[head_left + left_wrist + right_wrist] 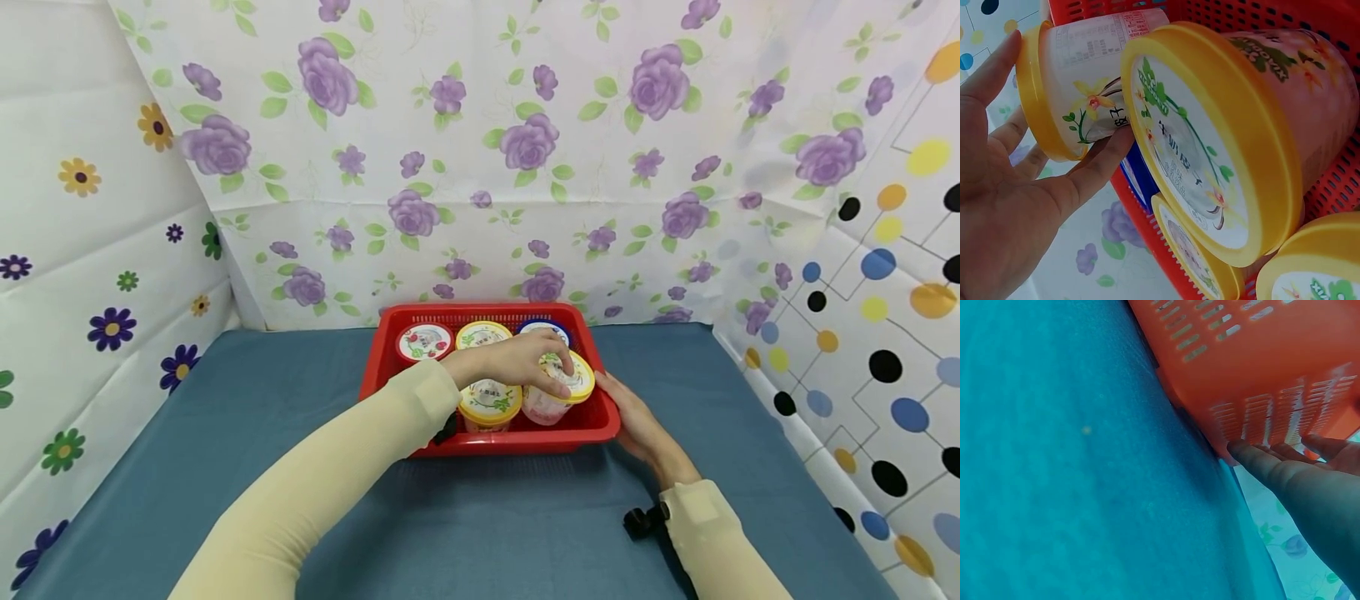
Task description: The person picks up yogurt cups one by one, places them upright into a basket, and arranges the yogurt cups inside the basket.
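My left hand (521, 358) reaches across a red plastic basket (510, 443) and grips a yellow-lidded tub (1088, 69) at its front right. Its fingers lie around the lid and side, and the tub is tilted. Close beside it, a second yellow-lidded tub (489, 404) stands in the front middle. Behind are a red-lidded tub (424, 342), another yellow-lidded one and a blue-lidded tub (542, 324), partly covered by the hand. My right hand (636, 419) touches the basket's right side with fingers extended (1257, 461). The left forearm hides the basket's front left corner.
A blue-grey cloth (480, 525) covers the table under the basket. Just behind the basket hangs a purple-flowered curtain (525, 167). A daisy-patterned sheet (97, 250) closes the left side and a dotted sheet (885, 333) the right.
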### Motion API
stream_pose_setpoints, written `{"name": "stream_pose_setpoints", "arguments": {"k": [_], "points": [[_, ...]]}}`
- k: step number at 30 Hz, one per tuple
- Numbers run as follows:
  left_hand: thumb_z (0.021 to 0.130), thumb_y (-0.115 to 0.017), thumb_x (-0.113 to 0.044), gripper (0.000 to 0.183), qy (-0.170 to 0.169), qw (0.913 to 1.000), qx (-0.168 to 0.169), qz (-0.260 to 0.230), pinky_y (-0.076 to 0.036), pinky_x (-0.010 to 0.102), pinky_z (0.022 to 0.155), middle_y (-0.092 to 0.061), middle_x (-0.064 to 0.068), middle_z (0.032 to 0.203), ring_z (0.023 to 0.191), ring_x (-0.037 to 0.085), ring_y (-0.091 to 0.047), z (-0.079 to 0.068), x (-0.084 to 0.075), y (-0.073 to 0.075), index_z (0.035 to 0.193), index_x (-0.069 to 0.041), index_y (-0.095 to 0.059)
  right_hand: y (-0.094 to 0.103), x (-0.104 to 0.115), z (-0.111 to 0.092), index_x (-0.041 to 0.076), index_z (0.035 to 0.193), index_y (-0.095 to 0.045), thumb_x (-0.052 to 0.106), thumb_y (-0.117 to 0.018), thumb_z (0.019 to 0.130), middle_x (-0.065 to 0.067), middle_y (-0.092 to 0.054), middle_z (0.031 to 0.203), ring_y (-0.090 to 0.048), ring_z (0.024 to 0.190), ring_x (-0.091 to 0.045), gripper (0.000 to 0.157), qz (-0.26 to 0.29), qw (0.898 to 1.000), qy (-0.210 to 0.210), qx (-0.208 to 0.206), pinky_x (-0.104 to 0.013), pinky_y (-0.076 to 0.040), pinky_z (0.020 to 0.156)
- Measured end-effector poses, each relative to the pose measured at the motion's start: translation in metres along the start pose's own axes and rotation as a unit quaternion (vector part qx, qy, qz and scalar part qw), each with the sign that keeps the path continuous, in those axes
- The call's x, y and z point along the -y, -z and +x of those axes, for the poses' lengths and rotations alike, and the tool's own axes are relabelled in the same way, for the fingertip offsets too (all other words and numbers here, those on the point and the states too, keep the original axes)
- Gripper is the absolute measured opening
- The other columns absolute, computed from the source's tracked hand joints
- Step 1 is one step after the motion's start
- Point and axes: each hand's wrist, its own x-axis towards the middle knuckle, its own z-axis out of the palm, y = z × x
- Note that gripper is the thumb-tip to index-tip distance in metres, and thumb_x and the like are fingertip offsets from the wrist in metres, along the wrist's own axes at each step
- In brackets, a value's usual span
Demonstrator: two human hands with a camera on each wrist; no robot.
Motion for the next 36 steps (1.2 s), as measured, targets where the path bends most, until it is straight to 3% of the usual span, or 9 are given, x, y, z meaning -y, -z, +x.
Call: {"name": "stream_pose_setpoints", "arguments": {"k": [6,15,27,36], "points": [[0.097,-0.077,-0.031,0.032,0.014,0.9995,0.021,0.020,-0.040,0.040,0.116,-0.044,0.009,0.153,0.138,0.023,-0.043,0.0008,-0.0022,-0.0029,0.123,-0.015,-0.070,-0.0003,0.0003,0.0001,0.005,0.161,-0.021,0.049,-0.038,0.112,0.001,-0.075,0.110,-0.075,0.085,-0.015,0.068,0.001,1.000,-0.007,-0.006,-0.033,-0.062,0.080],[0.103,-0.065,-0.007,0.029,0.003,0.9960,0.058,0.068,-0.036,0.039,0.119,-0.043,0.013,0.155,0.142,0.026,-0.041,0.0026,-0.0063,-0.0047,0.131,-0.011,-0.069,-0.0002,0.0011,0.0003,0.007,0.165,-0.016,0.048,-0.037,0.112,0.000,-0.075,0.109,-0.075,0.083,-0.015,0.070,0.000,1.000,-0.011,-0.009,-0.034,-0.062,0.080],[0.100,-0.065,-0.001,0.038,0.024,0.9966,0.043,0.066,-0.039,0.039,0.118,-0.036,0.011,0.157,0.140,0.025,-0.041,-0.0023,-0.0010,-0.0030,0.136,-0.013,-0.064,-0.0007,0.0004,0.0005,0.008,0.165,-0.015,0.047,-0.037,0.112,0.000,-0.076,0.107,-0.076,0.082,-0.017,0.069,-0.002,1.000,-0.011,-0.004,-0.035,-0.061,0.083],[0.104,-0.058,-0.001,0.036,0.058,0.9952,0.026,0.074,-0.042,0.039,0.113,-0.034,0.016,0.153,0.128,0.025,-0.047,-0.0039,-0.0020,-0.0032,0.136,-0.016,-0.064,-0.0007,0.0006,0.0012,0.009,0.166,-0.015,0.048,-0.038,0.112,0.000,-0.075,0.112,-0.076,0.083,-0.016,0.071,-0.007,1.000,-0.016,-0.016,-0.035,-0.061,0.083]]}}
